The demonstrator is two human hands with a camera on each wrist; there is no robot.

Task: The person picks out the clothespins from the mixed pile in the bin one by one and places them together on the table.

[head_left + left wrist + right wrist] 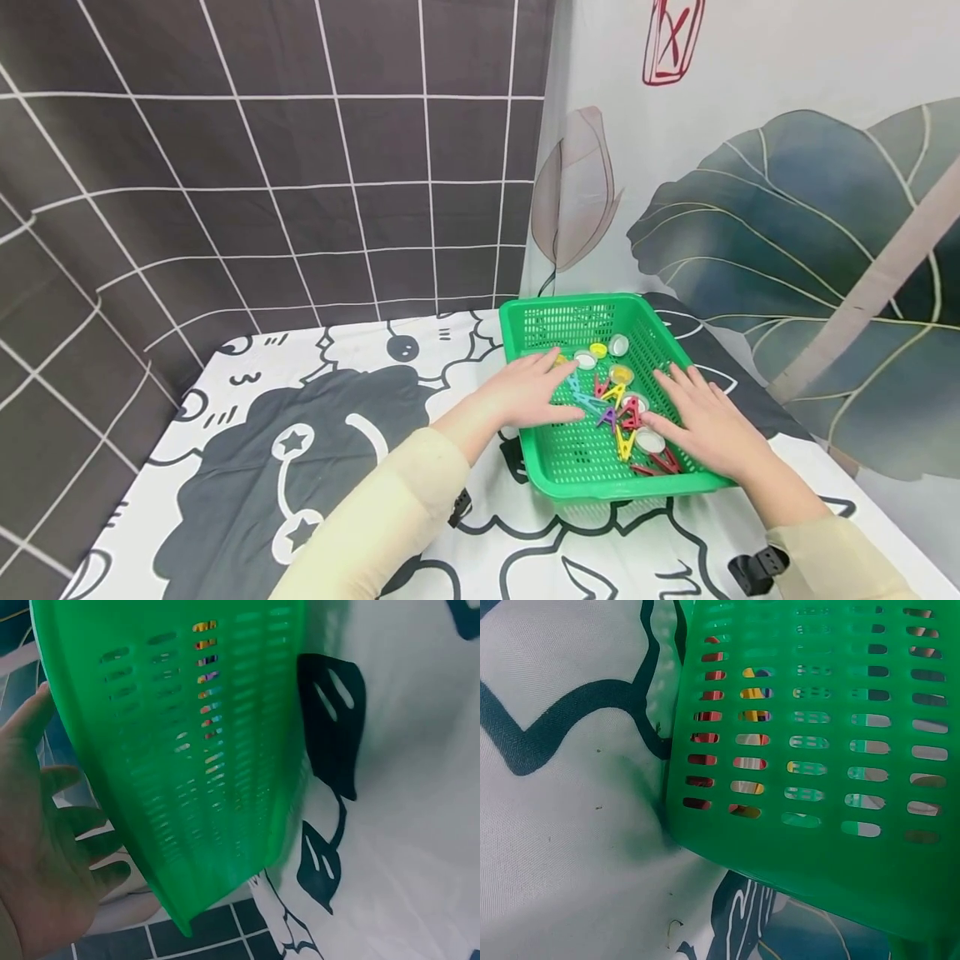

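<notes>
A green plastic basket [566, 487] with slotted walls holds small clips and round lids. Over its left rim reaches my left hand [531, 392], fingers extended above the contents. The left wrist view shows this hand [52, 847] with spread, relaxed fingers beside the basket wall [142, 742]. My right hand [708, 425] is spread over the right rim, its thumb close to a white lid [648, 440]. Between the hands lie teal clips [591, 404], a purple clip [606, 419], yellow clips [624, 446] and red clips [664, 460]. The right wrist view shows only the basket's outside [780, 847], no hand.
More lids lie toward the basket's back, including a yellow cap [597, 349] and a silvery lid [618, 345]. A cartoon-printed cloth [480, 533] covers the table. Behind stand a dark gridded curtain [300, 142] and a leaf-printed wall covering [772, 200].
</notes>
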